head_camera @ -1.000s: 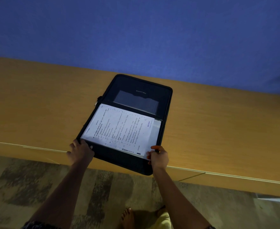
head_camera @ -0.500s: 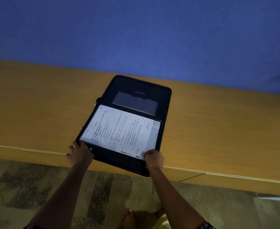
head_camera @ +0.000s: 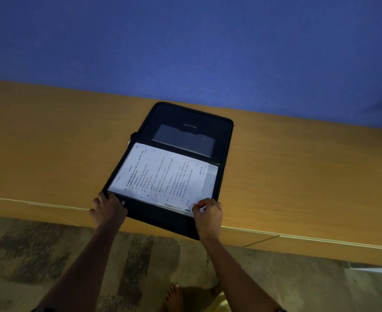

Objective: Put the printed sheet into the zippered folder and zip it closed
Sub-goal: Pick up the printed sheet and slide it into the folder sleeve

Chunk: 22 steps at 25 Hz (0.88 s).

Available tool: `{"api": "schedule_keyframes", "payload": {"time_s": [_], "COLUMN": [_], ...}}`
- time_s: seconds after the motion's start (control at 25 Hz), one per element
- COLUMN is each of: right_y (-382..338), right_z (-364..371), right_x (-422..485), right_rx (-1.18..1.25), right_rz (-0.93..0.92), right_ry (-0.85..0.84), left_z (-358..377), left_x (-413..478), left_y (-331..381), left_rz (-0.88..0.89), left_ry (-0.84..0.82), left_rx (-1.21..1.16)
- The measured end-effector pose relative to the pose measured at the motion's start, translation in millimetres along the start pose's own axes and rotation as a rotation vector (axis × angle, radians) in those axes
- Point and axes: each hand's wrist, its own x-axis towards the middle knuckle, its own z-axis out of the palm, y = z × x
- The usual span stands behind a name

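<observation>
Folder [head_camera: 186, 119] of black fabric lies open at the wooden desk [head_camera: 298, 176] front edge, one printed sheet [head_camera: 163, 176] flat inside. My left hand [head_camera: 107, 210] grips its near corner; my right hand [head_camera: 209, 215] pinches the sheet's corner.

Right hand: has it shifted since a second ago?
Yes: the right hand moved slightly left, relative to the zippered folder, onto the near corner of the printed sheet.

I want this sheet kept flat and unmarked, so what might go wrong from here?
1. The right hand pinches the sheet at its near corner; a pull may crease it.
2. The folder overhangs the table edge, gripped at its near corner by the left hand; pressing there might tip it off.
3. The sheet's edges lie close to the folder's rim, so the zip may catch them.
</observation>
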Motion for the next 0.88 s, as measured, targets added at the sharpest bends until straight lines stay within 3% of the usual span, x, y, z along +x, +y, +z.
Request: {"api": "schedule_keyframes", "payload": {"time_s": [0.24,0.88], "right_y": [-3.8,24.5], "right_z": [-2.5,-6.4], "right_x": [5.7,-18.9], "right_rx": [0.248,0.198], "right_rz": [0.31,0.434], "right_ry": [-0.078,0.04], "left_z": [-0.2,-15.9], "left_x": [0.2,7.9], "left_y": [-0.2,-10.5], "left_rz": [-0.003,-0.026], "left_ry": [-0.003,0.033], "left_rx": [-0.005,-0.091]}}
